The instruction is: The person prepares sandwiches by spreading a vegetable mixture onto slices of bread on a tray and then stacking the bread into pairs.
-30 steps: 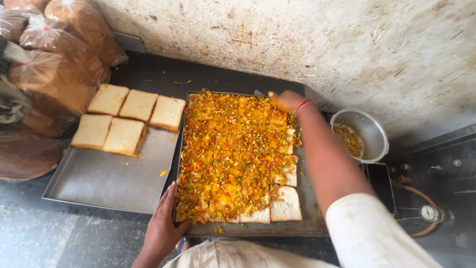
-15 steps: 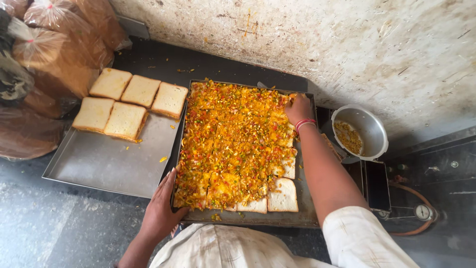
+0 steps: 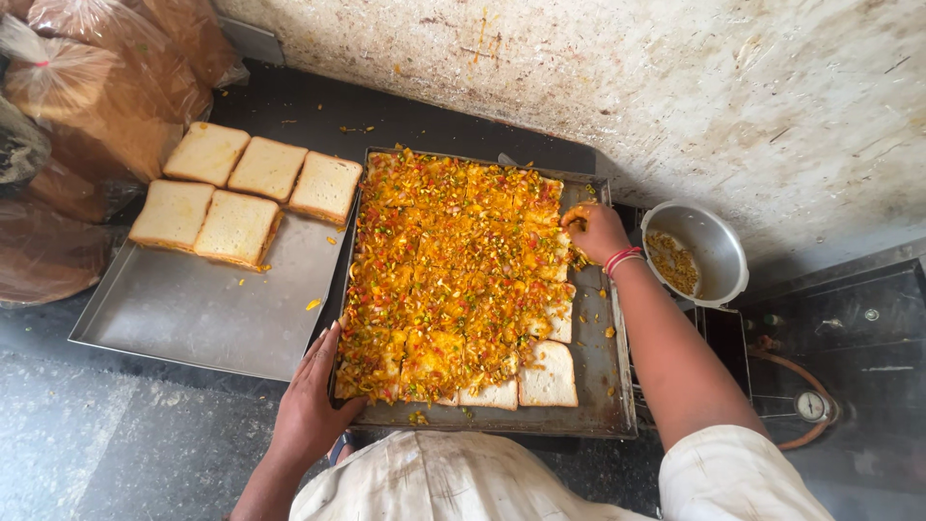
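While left hand (image 3: 311, 400) grips tray (image 3: 590, 410) edge, long axis toward wall, right hand (image 3: 596, 232) fingers pinch filling (image 3: 453, 260).

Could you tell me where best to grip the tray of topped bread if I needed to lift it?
Probably by the two short side rims of the tray, one hand each side. The left hand already rests on its left edge; bread and topping fill the inside.

Clear plastic bags of brown bread loaves (image 3: 106, 106), far left, stacked beside wall.
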